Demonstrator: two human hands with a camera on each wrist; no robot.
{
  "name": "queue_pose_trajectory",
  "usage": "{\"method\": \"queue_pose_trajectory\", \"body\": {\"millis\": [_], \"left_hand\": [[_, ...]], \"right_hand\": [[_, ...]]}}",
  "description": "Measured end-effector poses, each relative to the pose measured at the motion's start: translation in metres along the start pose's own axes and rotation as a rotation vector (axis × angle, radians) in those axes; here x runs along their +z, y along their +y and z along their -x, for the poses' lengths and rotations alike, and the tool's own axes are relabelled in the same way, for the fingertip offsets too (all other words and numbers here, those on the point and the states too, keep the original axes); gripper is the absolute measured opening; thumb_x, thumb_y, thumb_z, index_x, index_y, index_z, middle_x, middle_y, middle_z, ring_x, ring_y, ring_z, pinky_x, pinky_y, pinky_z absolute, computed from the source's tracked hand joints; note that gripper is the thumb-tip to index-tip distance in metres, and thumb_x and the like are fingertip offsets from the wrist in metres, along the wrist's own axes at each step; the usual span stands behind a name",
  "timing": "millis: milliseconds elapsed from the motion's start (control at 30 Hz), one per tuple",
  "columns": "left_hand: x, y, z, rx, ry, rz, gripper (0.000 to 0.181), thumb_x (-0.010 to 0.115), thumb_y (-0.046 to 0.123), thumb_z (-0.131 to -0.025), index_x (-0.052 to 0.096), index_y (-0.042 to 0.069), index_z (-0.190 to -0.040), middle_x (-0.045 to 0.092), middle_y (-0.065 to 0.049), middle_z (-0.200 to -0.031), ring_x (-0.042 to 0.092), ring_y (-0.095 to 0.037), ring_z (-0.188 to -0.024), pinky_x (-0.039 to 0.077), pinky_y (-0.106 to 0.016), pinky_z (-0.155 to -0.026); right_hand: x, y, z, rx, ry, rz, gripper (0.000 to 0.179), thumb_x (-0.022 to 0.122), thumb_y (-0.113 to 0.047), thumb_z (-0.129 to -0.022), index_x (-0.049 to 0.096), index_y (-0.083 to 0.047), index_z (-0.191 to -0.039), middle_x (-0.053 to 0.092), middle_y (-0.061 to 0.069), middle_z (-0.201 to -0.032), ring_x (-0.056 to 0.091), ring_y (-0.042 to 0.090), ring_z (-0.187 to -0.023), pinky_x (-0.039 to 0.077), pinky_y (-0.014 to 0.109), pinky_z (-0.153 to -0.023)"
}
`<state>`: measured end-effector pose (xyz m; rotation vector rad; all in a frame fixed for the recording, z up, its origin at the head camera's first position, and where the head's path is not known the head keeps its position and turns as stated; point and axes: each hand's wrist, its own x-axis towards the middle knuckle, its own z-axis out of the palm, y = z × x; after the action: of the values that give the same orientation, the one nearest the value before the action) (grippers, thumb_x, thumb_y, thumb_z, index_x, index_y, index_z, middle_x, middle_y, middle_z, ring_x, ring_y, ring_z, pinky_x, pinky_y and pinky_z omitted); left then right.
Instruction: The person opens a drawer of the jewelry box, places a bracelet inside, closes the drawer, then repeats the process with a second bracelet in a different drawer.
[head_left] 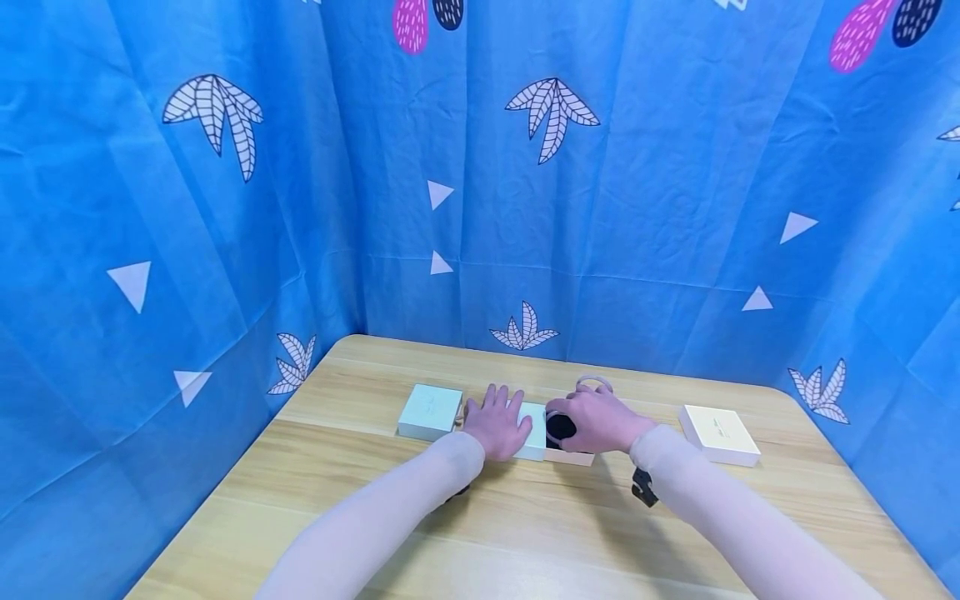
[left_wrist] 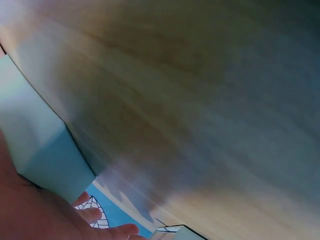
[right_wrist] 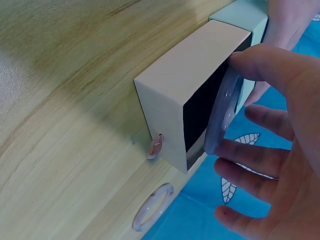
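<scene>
A drawer-style box has a mint sleeve (head_left: 532, 425) and a pale pink drawer (right_wrist: 175, 70) with a black inside, slid out to the right. My left hand (head_left: 497, 423) rests across the sleeve with its fingers spread. Between thumb and fingers, my right hand (head_left: 597, 419) pinches a translucent lavender bangle (right_wrist: 223, 112), tilted at the drawer's open top. A small pink ribbon tab (right_wrist: 155, 146) sticks out of the drawer's end. Behind the right hand, a second bangle (right_wrist: 152, 207) lies on the table.
Left of my left hand sits a closed mint box (head_left: 430, 410). On the right stands a cream box (head_left: 720, 433) with small lettering on its lid. Blue patterned curtains (head_left: 645, 208) hang along the back and sides of the wooden table (head_left: 525, 533).
</scene>
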<state>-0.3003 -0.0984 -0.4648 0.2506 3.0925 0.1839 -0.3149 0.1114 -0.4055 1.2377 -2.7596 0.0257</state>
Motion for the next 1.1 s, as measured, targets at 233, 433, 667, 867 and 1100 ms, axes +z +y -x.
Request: {"method": "queue_pose_trajectory", "body": {"millis": [233,433,667,867,1100], "left_hand": [[-0.001,0.001,0.000,-0.005,-0.006,-0.019,0.066,0.018,0.056,-0.105,0.020,0.025,-0.162,0.025,-0.008,-0.166,0.016,-0.033,-0.155,0.024,-0.067,-0.116],[-0.001,0.001,0.000,-0.002,-0.002,-0.016,0.065,0.018,0.055,-0.105,0.021,0.024,-0.162,0.027,-0.008,-0.165,0.018,-0.034,-0.154,0.025,-0.067,-0.115],[0.003,0.000,-0.001,-0.004,-0.002,-0.022,0.067,0.016,0.057,-0.104,0.020,0.024,-0.162,0.027,-0.008,-0.165,0.018,-0.033,-0.154,0.026,-0.067,-0.115],[0.005,-0.001,-0.002,-0.004,0.005,-0.017,0.066,0.017,0.056,-0.104,0.020,0.024,-0.162,0.028,-0.008,-0.164,0.019,-0.034,-0.154,0.025,-0.067,-0.115],[0.000,0.001,0.001,0.000,0.008,-0.009,0.065,0.019,0.055,-0.105,0.022,0.024,-0.162,0.030,-0.009,-0.163,0.021,-0.034,-0.153,0.026,-0.067,-0.115]], "right_hand": [[0.000,-0.001,0.001,0.003,0.012,0.008,0.048,0.082,-0.036,-0.075,0.070,-0.022,-0.120,0.075,-0.001,-0.093,0.048,0.018,-0.087,0.042,0.051,-0.080],[0.001,-0.001,0.002,0.001,0.020,0.024,0.047,0.081,-0.040,-0.078,0.070,-0.022,-0.120,0.074,-0.001,-0.093,0.049,0.017,-0.087,0.042,0.052,-0.082],[0.002,-0.001,0.003,-0.005,0.016,0.035,0.048,0.080,-0.043,-0.081,0.070,-0.020,-0.121,0.074,0.001,-0.096,0.050,0.018,-0.086,0.042,0.050,-0.076],[0.006,0.001,0.005,-0.007,0.020,0.012,0.049,0.079,-0.042,-0.083,0.069,-0.018,-0.125,0.074,0.004,-0.100,0.053,0.020,-0.091,0.044,0.055,-0.081],[0.012,0.011,0.011,0.008,0.049,-0.088,0.053,0.079,-0.039,-0.085,0.066,-0.017,-0.132,0.072,0.003,-0.116,0.059,0.026,-0.108,0.046,0.065,-0.090]]}}
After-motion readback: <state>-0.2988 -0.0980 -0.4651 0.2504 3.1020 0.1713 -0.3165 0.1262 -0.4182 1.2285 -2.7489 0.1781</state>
